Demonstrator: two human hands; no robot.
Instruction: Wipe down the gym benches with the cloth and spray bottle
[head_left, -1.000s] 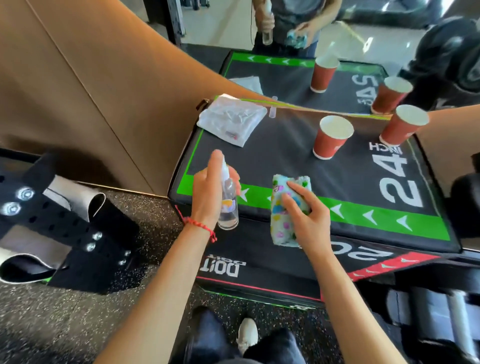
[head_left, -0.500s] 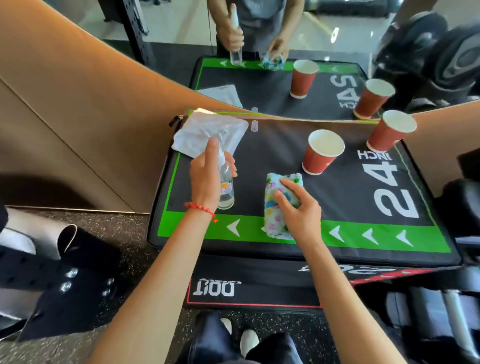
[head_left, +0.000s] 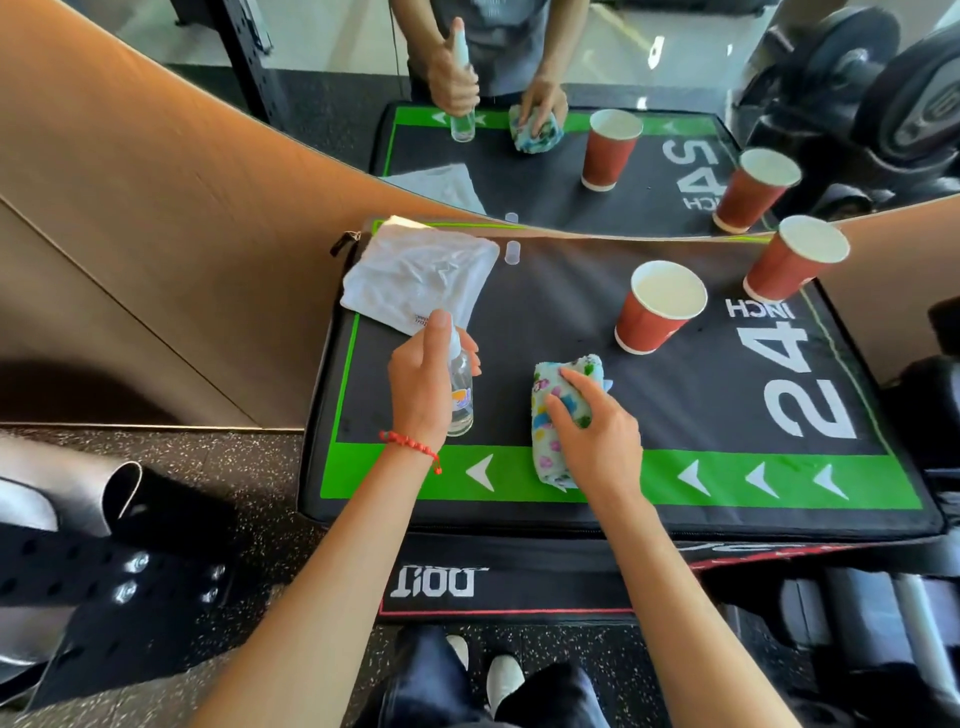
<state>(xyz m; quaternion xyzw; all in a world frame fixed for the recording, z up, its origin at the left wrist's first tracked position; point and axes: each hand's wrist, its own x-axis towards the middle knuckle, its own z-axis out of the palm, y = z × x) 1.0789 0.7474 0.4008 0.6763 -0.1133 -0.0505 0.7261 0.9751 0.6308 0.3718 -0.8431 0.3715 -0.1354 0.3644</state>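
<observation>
Two hands work over the black padded plyo box (head_left: 571, 312), the one marked "24 INCH" with a green band of white arrows along its near edge. Our left hand (head_left: 423, 387) is wrapped around a small clear spray bottle (head_left: 461, 400), index finger lying on top of the nozzle; the bottle stands upright just inside the green band, toward the near left corner. Our right hand (head_left: 597, 441) presses down on a rolled cloth (head_left: 556, 410) printed with coloured patches, fingers curled over its top. The cloth lies on the box surface, its near end overlapping the green band, just beside the bottle but apart from it.

At the far left corner lies a clear plastic bag (head_left: 415, 275), with a small transparent cap (head_left: 512, 252) just beside it. One red paper cup (head_left: 657, 306) stands near the middle of the box, another (head_left: 792, 260) at the far right corner. A mirror (head_left: 649, 78) behind the far edge reflects it all.
</observation>
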